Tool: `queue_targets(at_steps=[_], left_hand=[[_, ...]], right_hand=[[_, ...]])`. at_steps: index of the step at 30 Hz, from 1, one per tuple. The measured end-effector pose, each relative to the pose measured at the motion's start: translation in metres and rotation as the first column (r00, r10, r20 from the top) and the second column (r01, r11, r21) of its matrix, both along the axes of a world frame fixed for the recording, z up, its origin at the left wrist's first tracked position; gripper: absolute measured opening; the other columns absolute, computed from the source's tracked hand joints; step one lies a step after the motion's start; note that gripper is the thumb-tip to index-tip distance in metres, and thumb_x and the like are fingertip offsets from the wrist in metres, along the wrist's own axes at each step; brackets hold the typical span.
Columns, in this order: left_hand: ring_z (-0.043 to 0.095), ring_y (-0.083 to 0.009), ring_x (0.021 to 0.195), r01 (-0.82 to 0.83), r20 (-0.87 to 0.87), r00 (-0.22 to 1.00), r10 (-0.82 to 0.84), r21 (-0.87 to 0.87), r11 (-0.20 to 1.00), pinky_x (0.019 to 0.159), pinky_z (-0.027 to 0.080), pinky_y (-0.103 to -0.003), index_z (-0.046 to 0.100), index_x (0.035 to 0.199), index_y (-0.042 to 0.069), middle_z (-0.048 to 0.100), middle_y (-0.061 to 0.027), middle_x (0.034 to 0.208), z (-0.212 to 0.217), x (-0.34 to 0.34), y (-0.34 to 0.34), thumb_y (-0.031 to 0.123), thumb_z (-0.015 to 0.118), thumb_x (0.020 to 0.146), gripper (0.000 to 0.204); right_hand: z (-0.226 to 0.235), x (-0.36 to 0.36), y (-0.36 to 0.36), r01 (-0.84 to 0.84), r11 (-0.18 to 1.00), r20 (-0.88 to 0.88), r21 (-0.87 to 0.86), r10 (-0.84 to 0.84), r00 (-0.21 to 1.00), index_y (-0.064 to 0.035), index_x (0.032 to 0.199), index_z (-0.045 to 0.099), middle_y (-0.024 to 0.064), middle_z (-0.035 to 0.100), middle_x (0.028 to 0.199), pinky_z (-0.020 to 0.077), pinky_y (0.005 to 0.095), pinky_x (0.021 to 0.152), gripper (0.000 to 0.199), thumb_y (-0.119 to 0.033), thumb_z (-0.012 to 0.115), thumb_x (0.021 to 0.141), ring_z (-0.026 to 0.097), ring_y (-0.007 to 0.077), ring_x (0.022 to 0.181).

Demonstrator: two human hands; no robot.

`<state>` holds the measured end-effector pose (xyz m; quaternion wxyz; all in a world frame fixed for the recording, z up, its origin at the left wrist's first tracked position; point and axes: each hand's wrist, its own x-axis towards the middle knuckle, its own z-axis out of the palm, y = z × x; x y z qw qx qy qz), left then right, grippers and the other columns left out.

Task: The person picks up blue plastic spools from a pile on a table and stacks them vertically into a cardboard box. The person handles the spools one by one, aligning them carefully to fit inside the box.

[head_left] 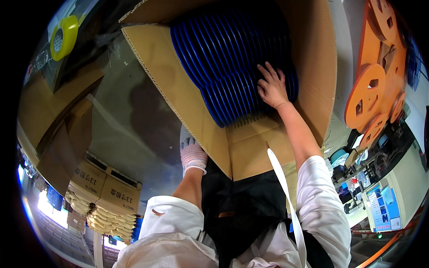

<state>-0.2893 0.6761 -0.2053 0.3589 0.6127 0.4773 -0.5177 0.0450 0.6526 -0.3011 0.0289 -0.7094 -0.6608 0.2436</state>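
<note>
I see the right hand [271, 87] spread open, flat on the blue discs [228, 58] inside the cardboard box [187, 94]. Gloved left hand [193, 154] sits under the box's flap; grip can't tell.

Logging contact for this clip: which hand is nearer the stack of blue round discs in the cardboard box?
Right. The right hand rests on the stack of blue round discs; the gloved left hand is outside the cardboard box.
</note>
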Motion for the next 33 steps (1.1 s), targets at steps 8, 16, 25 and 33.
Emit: queue_targets(at_steps=[8,16,25,33], left_hand=[[0.029,-0.0282,0.141,0.002,0.011,1.000,-0.002,0.006,1.000,0.116,0.020,-0.044,0.039,0.145,0.014,0.035,-0.0067,0.152,-0.002,-0.003,0.000,0.043,0.036,0.096,0.057],[0.030,-0.0300,0.140,-0.026,0.051,0.998,0.022,0.067,0.997,0.115,0.021,-0.045,0.040,0.144,0.015,0.038,-0.0076,0.150,-0.004,-0.006,-0.004,0.040,0.037,0.095,0.055],[0.038,-0.0320,0.135,-0.036,0.104,0.994,0.020,0.157,0.987,0.113,0.025,-0.047,0.048,0.136,0.012,0.046,-0.0094,0.143,-0.010,-0.017,-0.014,0.036,0.042,0.093,0.050],[0.041,-0.0331,0.133,-0.029,0.103,0.995,0.014,0.145,0.989,0.112,0.028,-0.047,0.050,0.133,0.010,0.050,-0.0108,0.139,-0.013,-0.021,-0.015,0.034,0.043,0.092,0.048]], right_hand=[[-0.012,-0.011,0.004,-0.069,0.994,-0.023,0.079,0.072,0.997,-0.0110,0.086,0.058,0.0046,0.039,0.148,0.0295,0.0527,0.107,0.015,-0.006,0.067,0.075,0.029,0.0271,0.141],[-0.007,-0.017,0.010,-0.082,0.997,-0.079,-0.001,0.082,0.994,-0.0119,0.085,0.061,0.0039,0.038,0.149,0.0272,0.0526,0.109,0.012,-0.008,0.066,0.074,0.027,0.0271,0.142],[-0.018,-0.035,0.013,-0.107,0.991,-0.034,0.086,0.111,0.993,-0.0120,0.088,0.060,0.0028,0.036,0.150,0.0294,0.0501,0.109,0.015,-0.012,0.067,0.075,0.025,0.0248,0.143],[-0.010,-0.042,0.018,-0.129,0.992,-0.101,0.004,0.129,0.986,-0.0128,0.084,0.060,0.0001,0.032,0.153,0.0254,0.0518,0.111,0.011,-0.013,0.068,0.076,0.022,0.0244,0.144]])
